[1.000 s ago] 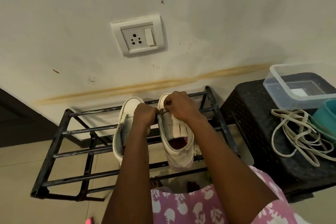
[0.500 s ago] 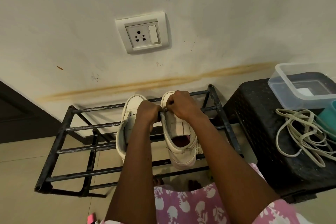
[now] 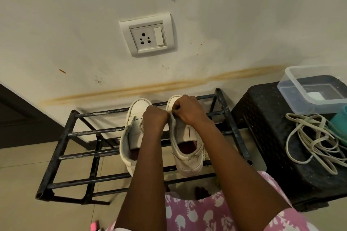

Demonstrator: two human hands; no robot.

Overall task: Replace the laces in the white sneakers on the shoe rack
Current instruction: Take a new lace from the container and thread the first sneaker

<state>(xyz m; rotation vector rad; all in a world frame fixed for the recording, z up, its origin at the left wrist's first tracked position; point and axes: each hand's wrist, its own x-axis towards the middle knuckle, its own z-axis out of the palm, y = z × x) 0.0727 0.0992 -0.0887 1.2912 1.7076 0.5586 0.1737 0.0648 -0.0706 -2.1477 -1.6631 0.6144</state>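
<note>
Two white sneakers stand side by side, toes to the wall, on a black metal shoe rack (image 3: 62,139). The left sneaker (image 3: 130,137) has no lace showing. Both hands meet at the front of the right sneaker (image 3: 187,146). My left hand (image 3: 155,118) is closed at the left edge of its lace opening. Just beside it, my right hand (image 3: 187,111) pinches something small near the toe; what it pinches is hidden by the fingers. A loose pile of cream laces (image 3: 315,140) lies on a black stool to the right.
The black woven stool (image 3: 266,137) stands right of the rack, carrying a clear plastic box (image 3: 300,84) and a teal container (image 3: 339,127). A wall socket (image 3: 147,36) sits above the rack. A dark door edge (image 3: 16,118) is at the left. Tiled floor lies below.
Both hands stay at the toe end of the right sneaker, shifting only slightly. The view has tilted a little.
</note>
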